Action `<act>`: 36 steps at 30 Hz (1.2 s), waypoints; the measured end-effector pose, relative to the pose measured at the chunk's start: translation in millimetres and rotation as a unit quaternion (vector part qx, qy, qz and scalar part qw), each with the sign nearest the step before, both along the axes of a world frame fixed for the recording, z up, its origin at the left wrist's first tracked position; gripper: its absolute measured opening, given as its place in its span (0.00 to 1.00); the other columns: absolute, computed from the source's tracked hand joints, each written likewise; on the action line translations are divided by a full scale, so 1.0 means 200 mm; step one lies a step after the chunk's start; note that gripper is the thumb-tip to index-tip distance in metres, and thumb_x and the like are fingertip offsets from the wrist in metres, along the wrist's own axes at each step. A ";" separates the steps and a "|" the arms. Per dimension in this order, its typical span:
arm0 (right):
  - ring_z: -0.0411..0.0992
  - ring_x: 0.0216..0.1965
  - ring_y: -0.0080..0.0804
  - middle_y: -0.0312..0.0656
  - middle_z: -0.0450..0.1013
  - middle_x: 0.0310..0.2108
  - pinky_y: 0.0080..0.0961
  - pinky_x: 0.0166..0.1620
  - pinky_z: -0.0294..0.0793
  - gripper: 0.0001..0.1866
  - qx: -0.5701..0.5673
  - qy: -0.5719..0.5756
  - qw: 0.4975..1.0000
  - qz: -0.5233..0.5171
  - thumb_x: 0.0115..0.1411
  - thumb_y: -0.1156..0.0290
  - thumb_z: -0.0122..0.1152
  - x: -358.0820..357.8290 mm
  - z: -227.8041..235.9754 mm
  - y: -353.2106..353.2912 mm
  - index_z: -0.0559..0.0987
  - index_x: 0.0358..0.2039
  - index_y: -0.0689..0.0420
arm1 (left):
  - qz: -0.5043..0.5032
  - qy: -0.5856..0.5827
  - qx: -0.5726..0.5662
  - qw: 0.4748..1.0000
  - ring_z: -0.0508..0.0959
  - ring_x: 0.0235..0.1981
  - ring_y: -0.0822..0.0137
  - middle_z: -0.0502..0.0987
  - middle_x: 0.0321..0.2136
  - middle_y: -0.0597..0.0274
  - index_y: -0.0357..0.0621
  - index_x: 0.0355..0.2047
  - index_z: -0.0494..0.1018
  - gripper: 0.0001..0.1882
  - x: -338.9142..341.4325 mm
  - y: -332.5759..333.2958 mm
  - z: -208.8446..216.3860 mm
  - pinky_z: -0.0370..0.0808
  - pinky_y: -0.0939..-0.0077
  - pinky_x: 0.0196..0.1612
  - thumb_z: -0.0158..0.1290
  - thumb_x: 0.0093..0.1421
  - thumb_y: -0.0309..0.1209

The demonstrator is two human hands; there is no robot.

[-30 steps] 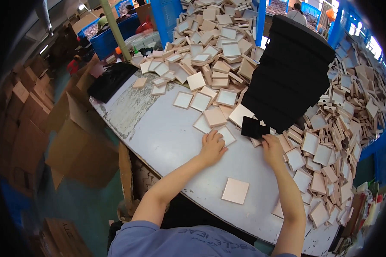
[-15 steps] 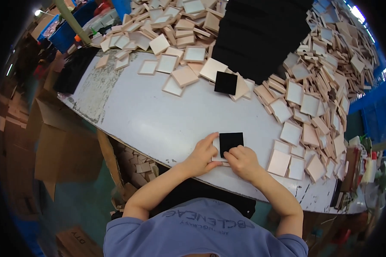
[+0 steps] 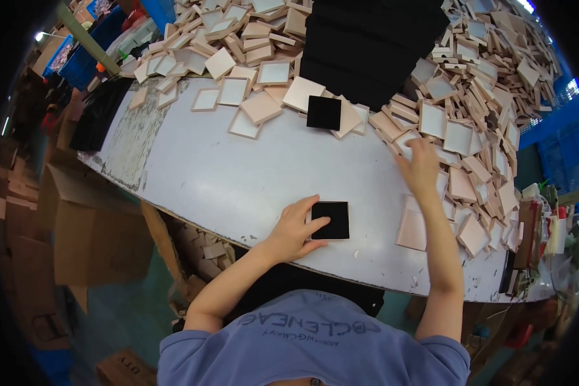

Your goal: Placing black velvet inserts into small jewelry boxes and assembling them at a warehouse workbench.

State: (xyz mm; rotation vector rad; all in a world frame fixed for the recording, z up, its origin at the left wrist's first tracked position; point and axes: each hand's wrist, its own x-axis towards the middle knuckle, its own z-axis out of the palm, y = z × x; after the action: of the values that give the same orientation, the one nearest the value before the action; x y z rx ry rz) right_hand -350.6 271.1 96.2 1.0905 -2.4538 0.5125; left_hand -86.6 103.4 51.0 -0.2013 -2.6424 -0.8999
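Near the table's front edge, my left hand grips a small pale pink square box half by its left side. One finger presses on the black square pad lying inside it, and the pad appears to sit within the rim. My right hand is off to the right, fingers apart and nothing visible in them, over the near side of a heap of loose pink box halves. Whether its fingertips touch a piece is hard to make out.
A wide stack of black sheets lies at the back between heaps of box halves. One black square rests on pieces before it. Cardboard boxes stand at the left of the white table; bottles and bundles crowd its right end.
My right hand has left the box half and moved right and away to the heap. The black pad, askew before, now lies inside the box half. My left hand keeps its hold.
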 end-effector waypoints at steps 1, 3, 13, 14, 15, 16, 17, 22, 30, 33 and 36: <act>0.67 0.36 0.44 0.44 0.69 0.31 0.36 0.38 0.67 0.13 0.045 0.017 0.999 -0.018 0.42 0.73 0.64 -0.04 -0.03 0.06 0.72 0.28 0.59 | 0.000 -0.003 0.002 1.000 0.62 0.53 0.46 0.57 0.54 0.44 0.46 0.48 0.67 0.31 0.00 0.01 0.01 0.61 0.59 0.52 0.64 0.42 0.36; 0.66 0.36 0.44 0.44 0.68 0.31 0.37 0.38 0.66 0.12 0.092 0.032 0.995 -0.033 0.41 0.74 0.63 -0.08 -0.09 0.13 0.72 0.27 0.59 | 0.031 0.009 -0.038 0.999 0.62 0.53 0.46 0.56 0.55 0.42 0.47 0.43 0.71 0.24 -0.02 0.01 0.02 0.61 0.58 0.52 0.62 0.44 0.36; 0.70 0.29 0.19 0.35 0.72 0.28 0.16 0.32 0.71 0.11 -0.250 -0.679 0.683 0.099 0.59 0.67 0.54 0.33 0.00 0.00 0.75 0.35 0.63 | 0.013 0.023 0.055 0.998 0.58 0.56 0.43 0.50 0.57 0.37 0.42 0.57 0.45 0.48 0.00 -0.03 -0.08 0.54 0.54 0.53 0.63 0.42 0.39; 0.70 0.28 0.21 0.36 0.73 0.28 0.18 0.31 0.71 0.11 -0.215 -0.688 0.686 0.097 0.58 0.66 0.55 0.35 -0.09 -0.04 0.75 0.34 0.62 | 0.011 0.023 0.054 0.998 0.58 0.56 0.43 0.50 0.57 0.37 0.42 0.57 0.45 0.48 0.00 -0.03 -0.09 0.54 0.54 0.53 0.63 0.42 0.39; 0.71 0.27 0.23 0.38 0.73 0.27 0.19 0.31 0.72 0.11 -0.180 -0.696 0.689 0.095 0.57 0.66 0.55 0.37 -0.15 -0.07 0.76 0.33 0.62 | 0.015 0.042 0.059 0.997 0.57 0.57 0.43 0.49 0.58 0.37 0.42 0.58 0.44 0.49 -0.01 -0.03 -0.10 0.54 0.53 0.53 0.64 0.42 0.39; 0.71 0.27 0.23 0.38 0.73 0.27 0.19 0.31 0.72 0.11 -0.180 -0.697 0.688 0.097 0.57 0.66 0.55 0.40 -0.16 -0.09 0.76 0.33 0.62 | 0.024 0.060 0.061 0.996 0.56 0.58 0.43 0.48 0.58 0.36 0.43 0.59 0.43 0.51 -0.01 -0.03 -0.10 0.54 0.53 0.54 0.64 0.42 0.40; 0.71 0.28 0.24 0.38 0.73 0.27 0.20 0.31 0.71 0.11 -0.095 -0.607 0.780 0.117 0.56 0.66 0.56 0.42 -0.16 -0.11 0.76 0.33 0.62 | 0.020 0.066 0.066 0.995 0.54 0.59 0.43 0.46 0.59 0.36 0.44 0.60 0.40 0.53 -0.01 -0.03 -0.10 0.54 0.53 0.54 0.64 0.41 0.41; 0.70 0.28 0.43 0.45 0.72 0.26 0.32 0.29 0.70 0.13 0.080 -0.189 0.960 0.189 0.51 0.64 0.58 0.60 -0.08 -0.16 0.76 0.33 0.60 | 0.015 0.021 0.085 0.996 0.56 0.58 0.46 0.47 0.59 0.38 0.44 0.60 0.41 0.53 0.01 -0.03 -0.09 0.55 0.55 0.53 0.64 0.41 0.40; 0.60 0.49 0.51 0.57 0.58 0.51 0.41 0.50 0.60 0.35 0.089 -0.169 0.957 0.217 0.52 0.62 0.57 0.72 -0.14 -0.09 0.58 0.55 0.68 | 0.035 -0.033 -0.081 0.996 0.57 0.56 0.48 0.53 0.57 0.43 0.46 0.57 0.57 0.42 0.00 -0.02 0.00 0.55 0.53 0.53 0.61 0.44 0.47; 0.57 0.52 0.54 0.58 0.54 0.55 0.42 0.54 0.56 0.36 0.111 -0.206 0.946 0.224 0.53 0.62 0.57 0.70 -0.14 -0.08 0.55 0.57 0.67 | 0.049 -0.054 -0.133 0.988 0.56 0.56 0.45 0.54 0.57 0.43 0.45 0.58 0.57 0.45 0.01 -0.02 0.04 0.52 0.52 0.54 0.60 0.43 0.50; 0.56 0.53 0.54 0.58 0.53 0.55 0.42 0.55 0.55 0.35 0.115 -0.196 0.945 0.235 0.52 0.64 0.57 0.64 -0.10 -0.11 0.57 0.56 0.66 | 0.043 -0.073 -0.079 0.993 0.55 0.57 0.45 0.54 0.56 0.44 0.43 0.56 0.58 0.42 0.00 -0.09 0.01 0.52 0.51 0.54 0.59 0.44 0.48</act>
State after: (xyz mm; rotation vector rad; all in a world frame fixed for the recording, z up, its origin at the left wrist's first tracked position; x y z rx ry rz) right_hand -222.5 248.6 75.2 1.8522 -2.6286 0.6455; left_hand -86.1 84.7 53.5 -0.0599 -2.8354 -0.7024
